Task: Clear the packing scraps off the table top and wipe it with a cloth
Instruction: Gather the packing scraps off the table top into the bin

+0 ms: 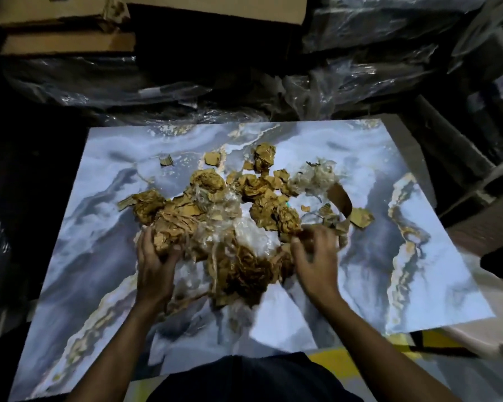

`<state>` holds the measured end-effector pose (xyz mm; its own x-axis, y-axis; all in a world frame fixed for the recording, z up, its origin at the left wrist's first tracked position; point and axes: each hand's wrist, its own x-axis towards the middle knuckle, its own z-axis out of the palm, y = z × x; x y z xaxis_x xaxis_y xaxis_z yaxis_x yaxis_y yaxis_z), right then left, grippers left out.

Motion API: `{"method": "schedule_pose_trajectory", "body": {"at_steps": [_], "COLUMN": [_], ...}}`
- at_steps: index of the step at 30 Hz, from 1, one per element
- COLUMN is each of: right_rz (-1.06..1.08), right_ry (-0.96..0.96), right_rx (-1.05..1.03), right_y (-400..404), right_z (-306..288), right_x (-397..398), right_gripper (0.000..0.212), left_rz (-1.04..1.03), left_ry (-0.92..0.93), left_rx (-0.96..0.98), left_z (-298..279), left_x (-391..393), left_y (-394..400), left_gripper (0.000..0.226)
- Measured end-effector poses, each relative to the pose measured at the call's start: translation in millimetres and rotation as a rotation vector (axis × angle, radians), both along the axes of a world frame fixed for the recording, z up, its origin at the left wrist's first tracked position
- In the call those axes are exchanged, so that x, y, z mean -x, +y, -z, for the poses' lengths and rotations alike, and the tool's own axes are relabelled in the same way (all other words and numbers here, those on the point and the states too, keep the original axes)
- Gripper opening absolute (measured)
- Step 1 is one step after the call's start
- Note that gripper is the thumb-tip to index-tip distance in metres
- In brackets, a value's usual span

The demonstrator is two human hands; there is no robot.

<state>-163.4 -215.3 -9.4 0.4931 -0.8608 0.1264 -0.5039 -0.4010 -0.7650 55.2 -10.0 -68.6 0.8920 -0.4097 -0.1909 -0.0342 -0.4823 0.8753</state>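
Marbled surface (pixel 99 233) carries a light, crumbly scrap heap (pixel 230 221). Left hand (pixel 154 262) clutches crumpled paper at its left edge; right hand (pixel 317 256) curls into its right edge, blurred. Best scooped from underneath.

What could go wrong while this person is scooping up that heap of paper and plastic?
Small cardboard bits lie apart from the pile of scraps near the far edge; both-hand gathering, left hand and right hand, may miss them. Loose clear plastic film could slip out and slide over the glossy table top. No cloth is in view, so wiping may have to wait.
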Motion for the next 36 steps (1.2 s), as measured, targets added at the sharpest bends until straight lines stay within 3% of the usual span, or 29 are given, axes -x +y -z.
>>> {"method": "schedule_pose_trajectory", "body": {"at_steps": [2,4,9,12,14,18,21,24,27,31,33,36], "right_rz": [0.053,0.038,-0.227,-0.452,-0.497,-0.37,-0.335,-0.285,-0.243,-0.416,-0.449,-0.337], "right_ry": [-0.044,0.012,0.457,0.753,0.822,0.568,0.369,0.343,0.367,0.376,0.274,0.094], "right_rx": [0.112,0.218,0.268,0.298,0.317,0.156,0.002,0.022,-0.02,-0.132,-0.158,-0.094], "right_y": [-37,-80,-177,-210,-221,-219,-198,-163,-127,-117,-126,-147], "right_z": [-20,-33,-25,-7,3,20,31,34,32,20,6,-5], "right_x": [-2,-11,-40,-48,-47,-31,-23,-26,-33,-46,-43,-14], "right_gripper": [0.039,0.049,0.075,0.082,0.081,0.066,0.058,0.056,0.051,0.061,0.071,0.053], "left_rz": [-0.024,-0.049,-0.048,0.045,0.065,-0.046,-0.099,-0.165,-0.203,-0.211,-0.28,-0.409], "left_ry": [0.028,0.032,0.095,0.025,-0.036,-0.021,0.11,0.136,0.097,0.153,0.12,-0.052], "left_rx": [0.042,0.059,0.065,-0.04,-0.109,-0.113,0.066,0.194,0.128,0.205,0.258,0.134], "left_z": [1,-5,-28,-20,-16,-11,-7,-10,-17,-18,-22,-34], "left_x": [0,9,59,85,96,103,106,111,115,120,121,112], "left_y": [10,22,46,43,31,0,-22,-46,-74,-90,-86,-66], "left_gripper": [0.084,0.086,0.08,0.094,0.103,0.108,0.079,0.07,0.084,0.078,0.08,0.068]}}
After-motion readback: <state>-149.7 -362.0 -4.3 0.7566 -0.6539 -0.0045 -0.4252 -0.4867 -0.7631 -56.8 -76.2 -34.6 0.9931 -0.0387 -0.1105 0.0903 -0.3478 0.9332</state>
